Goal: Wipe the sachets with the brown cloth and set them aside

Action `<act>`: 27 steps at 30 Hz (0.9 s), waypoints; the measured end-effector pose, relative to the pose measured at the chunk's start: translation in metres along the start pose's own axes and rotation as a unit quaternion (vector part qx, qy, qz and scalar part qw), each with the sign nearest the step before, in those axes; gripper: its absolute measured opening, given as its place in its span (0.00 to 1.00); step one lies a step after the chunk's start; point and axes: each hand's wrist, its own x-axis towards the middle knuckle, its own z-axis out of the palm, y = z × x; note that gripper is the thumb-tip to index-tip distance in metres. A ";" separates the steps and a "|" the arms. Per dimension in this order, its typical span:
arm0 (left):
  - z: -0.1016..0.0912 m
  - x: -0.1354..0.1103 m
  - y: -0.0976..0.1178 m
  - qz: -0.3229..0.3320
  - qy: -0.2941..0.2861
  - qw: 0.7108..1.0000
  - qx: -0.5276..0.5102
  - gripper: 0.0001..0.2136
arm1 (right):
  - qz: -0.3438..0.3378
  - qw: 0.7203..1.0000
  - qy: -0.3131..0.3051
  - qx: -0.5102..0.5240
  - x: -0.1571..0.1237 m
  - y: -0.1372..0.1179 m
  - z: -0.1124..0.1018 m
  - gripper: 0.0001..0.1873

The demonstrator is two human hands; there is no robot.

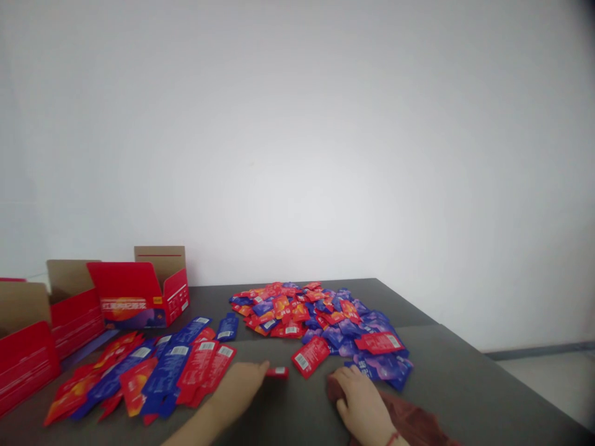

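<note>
My left hand (244, 381) is closed, with a red sachet (279, 372) jutting out past its fingertips. Its fingers are mostly hidden behind the back of the hand. My right hand (360, 396) curls around a reddish-brown cloth (409, 418) that lies on the table and trails toward the lower right. Just beyond the right hand lie a single red sachet (310, 357) and several blue sachets (388, 365). Left of my left forearm, red sachets (199, 368) and blue sachets (167, 371) are spread in overlapping rows.
A large heap of mixed red and blue sachets (290, 310) covers the far middle of the dark table (455, 384). Open red cardboard boxes (134, 294) stand along the left side. One blue sachet (227, 327) sits between heap and rows. A white wall (297, 155) rises behind.
</note>
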 end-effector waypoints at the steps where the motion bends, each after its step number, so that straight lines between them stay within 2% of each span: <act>1: -0.003 -0.005 -0.019 -0.019 0.004 1.000 0.008 0.22 | 0.000 1.000 -0.001 -0.004 0.000 -0.001 0.000 0.21; 4: -0.015 -0.025 -0.075 -0.133 0.032 0.989 0.051 0.23 | 0.002 1.000 -0.005 -0.010 0.000 -0.006 0.000 0.19; 7: -0.026 -0.044 -0.114 -0.191 0.011 0.974 0.120 0.22 | 0.004 1.000 -0.009 -0.015 0.001 -0.009 0.000 0.17; 9: -0.031 -0.051 -0.127 -0.204 -0.014 0.966 0.156 0.21 | 0.005 1.000 -0.009 -0.016 0.001 -0.010 0.002 0.17; 11: -0.031 -0.047 -0.125 -0.201 -0.011 0.966 0.162 0.20 | 0.004 1.000 -0.008 -0.016 0.002 -0.009 0.004 0.17; 14: -0.022 -0.021 -0.095 -0.156 0.053 0.982 0.095 0.18 | 0.005 1.000 -0.005 -0.018 0.003 -0.009 0.005 0.16; 17: -0.004 0.020 -0.036 -0.063 0.088 0.994 -0.031 0.17 | 0.012 1.000 -0.007 -0.016 0.003 -0.009 0.004 0.15; 21: 0.016 0.066 0.043 0.028 0.112 0.983 -0.144 0.22 | 0.020 1.000 0.002 -0.007 0.004 -0.006 0.003 0.16; 24: 0.016 0.076 0.077 0.048 0.070 0.985 -0.150 0.25 | 0.028 0.999 0.020 0.005 0.005 0.000 0.005 0.18; 27: 0.009 0.062 0.094 0.036 0.066 0.990 -0.123 0.21 | 0.040 0.999 0.034 0.008 0.007 0.007 0.007 0.20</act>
